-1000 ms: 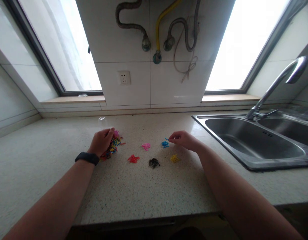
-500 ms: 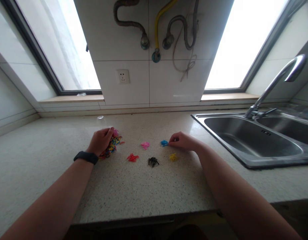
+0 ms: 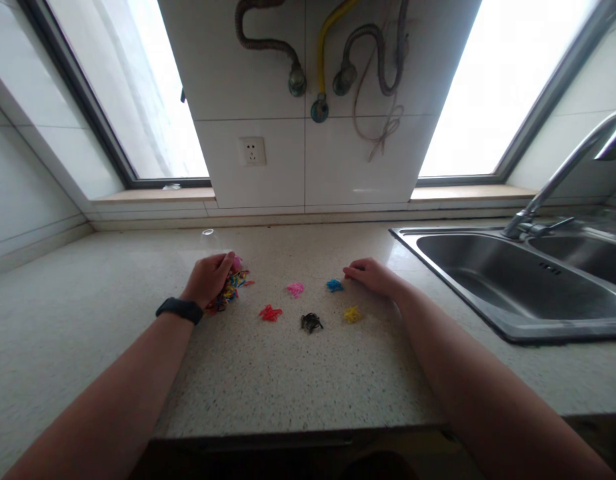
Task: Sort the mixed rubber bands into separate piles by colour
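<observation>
Five small heaps of thin strands are noted on the tabletop (image 3: 248, 387): blue (image 3: 334, 285), pink (image 3: 295, 289), red (image 3: 271, 313), black (image 3: 312, 323) and yellow (image 3: 352, 315). A mixed pile (image 3: 233, 289) is found to their left. The strands are judged very light, soft and pliable, unlikely to break but prone to tangle; a loose strand is best pinched at the pile's outer edge by the fingertips. The mixed pile is partly covered by the curled left hand (image 3: 207, 280); its grip is hidden and cannot be determined. The right hand (image 3: 371, 277) is held just beside the blue heap, fingers bent inward; no strand is seen in it, but full closure cannot be confirmed.
</observation>
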Demonstrator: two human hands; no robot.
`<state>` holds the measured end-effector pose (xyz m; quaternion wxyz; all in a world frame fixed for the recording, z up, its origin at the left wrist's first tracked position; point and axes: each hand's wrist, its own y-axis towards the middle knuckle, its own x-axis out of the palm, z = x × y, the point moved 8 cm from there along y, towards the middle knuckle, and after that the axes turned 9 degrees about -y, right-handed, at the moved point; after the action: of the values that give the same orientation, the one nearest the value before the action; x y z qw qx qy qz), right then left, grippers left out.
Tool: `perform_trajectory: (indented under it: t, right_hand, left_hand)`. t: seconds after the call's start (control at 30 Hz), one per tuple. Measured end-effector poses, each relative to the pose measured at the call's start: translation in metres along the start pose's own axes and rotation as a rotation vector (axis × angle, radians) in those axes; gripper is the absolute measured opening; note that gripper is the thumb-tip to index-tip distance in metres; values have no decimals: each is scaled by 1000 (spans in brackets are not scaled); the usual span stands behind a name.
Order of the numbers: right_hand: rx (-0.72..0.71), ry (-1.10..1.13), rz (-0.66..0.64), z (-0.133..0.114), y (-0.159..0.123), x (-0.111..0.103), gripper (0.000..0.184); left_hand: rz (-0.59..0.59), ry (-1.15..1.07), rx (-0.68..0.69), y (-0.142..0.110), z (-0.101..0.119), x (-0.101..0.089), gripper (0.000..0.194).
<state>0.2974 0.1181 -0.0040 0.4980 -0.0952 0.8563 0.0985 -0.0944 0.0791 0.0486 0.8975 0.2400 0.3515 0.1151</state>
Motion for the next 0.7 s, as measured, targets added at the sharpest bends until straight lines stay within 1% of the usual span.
perform_trajectory:
  t: [0.1, 0.27, 0.37, 0.47, 0.57, 0.7]
  right_hand:
    - [26, 10, 34, 7, 6, -2, 45]
    - [46, 48, 32, 14, 11, -1, 47]
    - [54, 54, 25, 17, 12, 0, 49]
    - [56, 59, 14, 18, 13, 1, 49]
    - [64, 62, 9, 17, 12, 1, 48]
    - [60, 60, 27, 15, 10, -2, 47]
  left_hand:
    - [0, -9, 0, 0, -2, 1, 49]
    - [-49, -13, -6, 2, -6, 6, 50]
    - [-135, -5, 13, 2, -5, 13, 47]
    - [-237, 34, 58, 0, -2, 20, 38]
    - [-318, 127, 117, -2, 0, 24, 32]
    - [-406, 264, 164, -5, -3, 28, 30]
